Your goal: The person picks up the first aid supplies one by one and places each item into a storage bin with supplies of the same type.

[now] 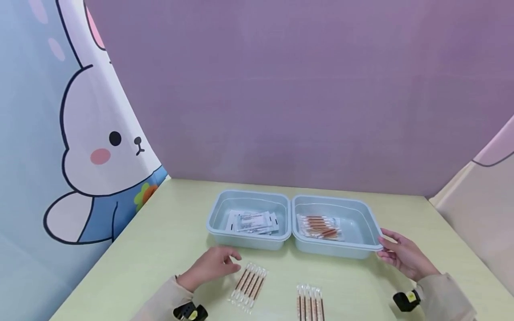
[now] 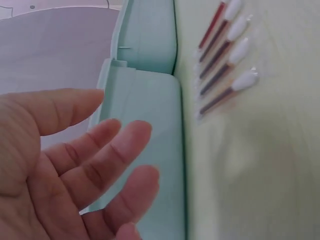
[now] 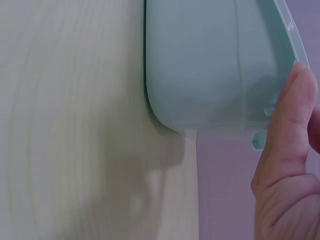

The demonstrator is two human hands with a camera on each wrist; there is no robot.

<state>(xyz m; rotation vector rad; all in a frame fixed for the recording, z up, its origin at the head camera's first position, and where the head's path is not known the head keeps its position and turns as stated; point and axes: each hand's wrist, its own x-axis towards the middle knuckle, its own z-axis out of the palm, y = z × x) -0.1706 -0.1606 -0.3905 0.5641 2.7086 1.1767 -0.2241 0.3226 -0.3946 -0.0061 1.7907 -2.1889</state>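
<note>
My right hand (image 1: 405,257) holds the front right corner rim of a pale blue plastic bin (image 1: 333,252), its thumb lying along the rim in the right wrist view. Packs of brown-stemmed cotton swabs (image 1: 321,228) lie inside that bin. Over the table, my left hand (image 1: 214,266) is empty, its fingers loosely bent and apart in the left wrist view. Just to its right lies a clear pack of cotton swabs (image 1: 249,286). A second swab pack (image 1: 310,303) lies further right, cut off by the bottom of the head view.
Beside the held bin, on its left, stands a matching bin (image 1: 249,242) with several white printed sachets (image 1: 254,223). Both stand toward the back of the pale yellow table (image 1: 168,232). A purple backdrop (image 1: 297,98) rises behind, and a rabbit-print curtain (image 1: 92,169) hangs at the left.
</note>
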